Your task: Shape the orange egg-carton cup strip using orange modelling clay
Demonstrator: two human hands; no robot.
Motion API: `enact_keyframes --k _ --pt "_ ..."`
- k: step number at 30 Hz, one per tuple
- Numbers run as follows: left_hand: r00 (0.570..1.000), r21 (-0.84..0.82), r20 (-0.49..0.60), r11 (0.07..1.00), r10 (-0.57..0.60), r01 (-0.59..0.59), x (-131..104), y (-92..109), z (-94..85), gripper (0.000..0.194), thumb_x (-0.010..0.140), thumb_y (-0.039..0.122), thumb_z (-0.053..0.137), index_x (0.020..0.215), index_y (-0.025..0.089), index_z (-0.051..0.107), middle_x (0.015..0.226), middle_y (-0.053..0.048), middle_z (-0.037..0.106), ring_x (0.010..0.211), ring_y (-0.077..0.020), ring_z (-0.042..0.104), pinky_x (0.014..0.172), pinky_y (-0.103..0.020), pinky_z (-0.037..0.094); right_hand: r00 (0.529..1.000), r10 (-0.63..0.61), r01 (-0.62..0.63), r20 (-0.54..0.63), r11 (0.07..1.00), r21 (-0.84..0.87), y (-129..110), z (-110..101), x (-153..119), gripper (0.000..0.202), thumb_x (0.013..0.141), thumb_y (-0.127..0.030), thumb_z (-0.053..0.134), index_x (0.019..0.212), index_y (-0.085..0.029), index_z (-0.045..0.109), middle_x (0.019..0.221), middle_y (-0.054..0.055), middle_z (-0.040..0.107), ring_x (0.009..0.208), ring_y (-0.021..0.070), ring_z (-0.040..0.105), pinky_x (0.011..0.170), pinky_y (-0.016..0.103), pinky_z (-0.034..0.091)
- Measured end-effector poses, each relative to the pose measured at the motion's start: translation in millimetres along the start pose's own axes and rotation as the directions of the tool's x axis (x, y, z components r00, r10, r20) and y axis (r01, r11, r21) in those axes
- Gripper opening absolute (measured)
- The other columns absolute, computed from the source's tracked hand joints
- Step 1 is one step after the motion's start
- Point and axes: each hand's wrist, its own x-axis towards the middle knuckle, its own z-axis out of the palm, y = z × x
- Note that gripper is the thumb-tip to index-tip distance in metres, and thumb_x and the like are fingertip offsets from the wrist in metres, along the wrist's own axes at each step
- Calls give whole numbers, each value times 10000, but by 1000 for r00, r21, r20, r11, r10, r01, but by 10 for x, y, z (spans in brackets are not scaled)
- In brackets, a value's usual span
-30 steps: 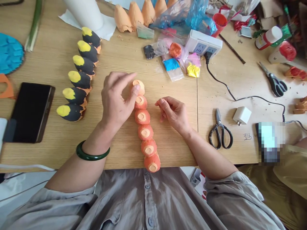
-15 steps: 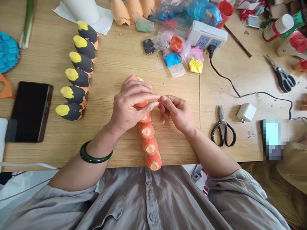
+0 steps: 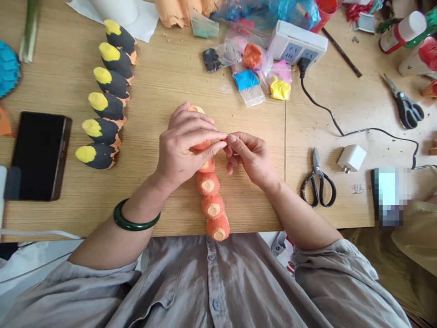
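Note:
My left hand (image 3: 189, 143) arches over the far half of a strip of joined bumps (image 3: 212, 206). The strip looks like cut egg carton, coated orange-red with pale round tops, and its near end reaches the table edge. Thumb and forefinger of that hand are closed at the tips, meeting the pinched fingertips of my right hand (image 3: 247, 155) just right of the strip. Between them is a tiny bit of orange clay, almost wholly hidden by the fingers.
On the left lie a black-and-yellow row of bumps (image 3: 108, 107) and a black phone (image 3: 39, 155). Farther back are bags of coloured clay (image 3: 246, 81) and a power strip (image 3: 296, 43). Rightward sit black-handled scissors (image 3: 318, 180), a white charger (image 3: 351, 158) and another person's sleeve (image 3: 414, 232).
Both hands stay pinched together at nearly the same spot. Less of the orange clay shows between the fingertips now. The whole view has shifted slightly.

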Motion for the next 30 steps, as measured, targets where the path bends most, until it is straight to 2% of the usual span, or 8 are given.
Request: enact_keyframes --k 5,7,9,12,20,26,30 --pt "979 3 -125 987 162 -163 9 11 9 114 1134 263 837 1130 377 840 1051 61 866 1104 -244 837 1310 -617 575 998 66 -66 -18 998 -11 -32 -2 -11 523 914 -716 1012 803 -280 746 821 18 612 652 155 464 539 330 644" --pt "990 13 -88 994 109 -108 4 10 8 96 1147 284 801 1132 371 837 1069 46 866 1148 -254 837 1339 -641 559 997 71 -71 -16 997 8 -34 -2 -4 515 900 -700 1027 796 -275 756 816 13 608 638 143 451 533 321 643" --pt "1000 27 13 1000 -2 2 0 11 -1 119 1188 363 726 1188 373 844 1147 10 872 1274 -289 817 1392 -696 504 997 71 -71 -16 997 27 -34 -1 5 524 882 -697 1038 775 -272 753 798 6 600 620 134 440 522 312 642" --pt "992 65 92 995 -81 75 6 18 -16 211 1195 492 696 1285 373 845 1237 -24 882 1369 -332 785 1396 -740 490 996 85 -85 -37 996 20 -37 1 8 528 860 -718 1042 791 -286 745 771 0 608 623 147 455 517 315 653" --pt "990 24 83 993 -116 114 17 69 -18 287 1232 514 618 1159 387 865 1171 -5 882 1470 -353 774 1434 -772 446 992 123 -123 13 991 43 -18 -31 12 501 940 -668 1005 822 -280 712 845 14 629 658 158 499 568 355 687" --pt "996 82 55 995 -66 61 22 59 -10 212 1211 494 687 1254 365 850 1216 -13 891 1314 -332 810 1366 -734 550 997 79 -81 23 988 134 24 -43 66 585 780 -717 1107 849 -237 781 758 -43 603 574 96 435 512 288 656" --pt "996 76 47 995 -74 70 36 84 -10 255 1227 519 654 1138 371 842 1144 2 884 1268 -314 819 1382 -742 524 996 80 -83 26 986 148 20 -41 68 548 776 -674 1131 843 -241 802 783 -30 624 582 98 471 545 308 684"
